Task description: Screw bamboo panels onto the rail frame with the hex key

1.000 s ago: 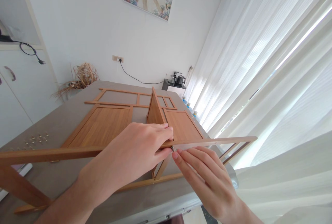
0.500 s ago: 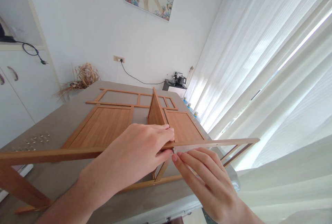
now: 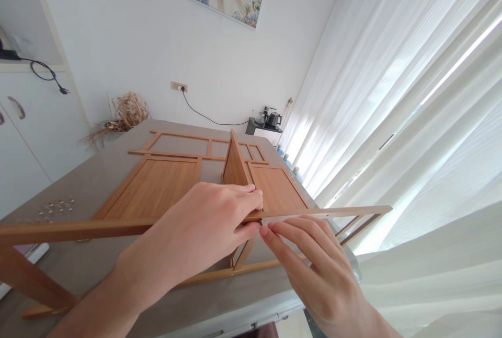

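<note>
A wooden frame (image 3: 353, 211) stands on edge across the near side of the table, its long top rail running left to right. My left hand (image 3: 196, 223) is closed around that rail, fingers over the top and thumb beneath, where an upright wooden panel (image 3: 235, 163) meets it. A small metal screw (image 3: 261, 221) sits against the rail's near face, beside my left thumb. The fingertips of my right hand (image 3: 317, 257) are pinched at the screw's outer end. How deep the screw sits is hidden.
Two flat wooden panels, left (image 3: 164, 184) and right (image 3: 276, 184), lie behind the frame. A slatted frame (image 3: 176, 135) rests farther back on the grey table (image 3: 98, 165). Several small metal fittings (image 3: 58, 204) are scattered at the left. White curtains (image 3: 392, 92) hang at the right.
My right fingertips have shifted slightly up and left at the screw, which stands out less clearly from the rail. My left hand keeps its hold on the frame.
</note>
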`<state>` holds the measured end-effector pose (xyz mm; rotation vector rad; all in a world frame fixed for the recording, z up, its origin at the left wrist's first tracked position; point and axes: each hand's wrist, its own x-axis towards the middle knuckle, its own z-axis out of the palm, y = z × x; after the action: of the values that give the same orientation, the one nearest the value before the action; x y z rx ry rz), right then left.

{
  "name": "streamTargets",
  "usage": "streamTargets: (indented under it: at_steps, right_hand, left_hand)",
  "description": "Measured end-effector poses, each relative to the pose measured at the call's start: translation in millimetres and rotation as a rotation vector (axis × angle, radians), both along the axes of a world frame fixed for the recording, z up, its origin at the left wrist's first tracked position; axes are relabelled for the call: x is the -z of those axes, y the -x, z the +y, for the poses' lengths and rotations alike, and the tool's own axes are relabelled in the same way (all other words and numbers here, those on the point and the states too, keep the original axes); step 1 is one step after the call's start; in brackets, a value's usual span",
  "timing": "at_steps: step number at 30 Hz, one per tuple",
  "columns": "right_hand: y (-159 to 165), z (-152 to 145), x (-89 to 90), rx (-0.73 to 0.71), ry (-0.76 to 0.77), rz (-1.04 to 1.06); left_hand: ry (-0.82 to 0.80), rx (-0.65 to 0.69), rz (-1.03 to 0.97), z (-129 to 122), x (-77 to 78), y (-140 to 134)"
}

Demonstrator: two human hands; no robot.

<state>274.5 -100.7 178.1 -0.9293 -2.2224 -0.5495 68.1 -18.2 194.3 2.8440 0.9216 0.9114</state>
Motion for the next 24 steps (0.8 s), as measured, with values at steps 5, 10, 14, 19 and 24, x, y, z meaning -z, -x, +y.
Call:
streamTargets:
  at_steps: [5, 10, 14, 19, 24]
  right_hand:
    - [5, 1, 13.4, 0.032, 0.182, 0.304]
    - [14, 6, 26.4, 0.073, 0.447, 0.646]
    - [22, 7, 31.6, 0.044, 0.645, 0.939]
    - [30, 7, 33.3, -0.033, 0.789, 1.215]
    - [34, 5, 46.2, -0.059, 0.628, 1.171]
  left_hand:
    - [-0.006, 0.001, 0.006, 0, -1.0, 1]
    - [-0.004, -0.008, 0.030, 0, -1.9, 1]
    - [0.010, -0.005, 0.050, 0, -2.8, 1]
    - [0.025, -0.011, 0.036, -1, -2.2, 1]
    - [0.050, -0.009, 0.033, -1, -3.8, 1]
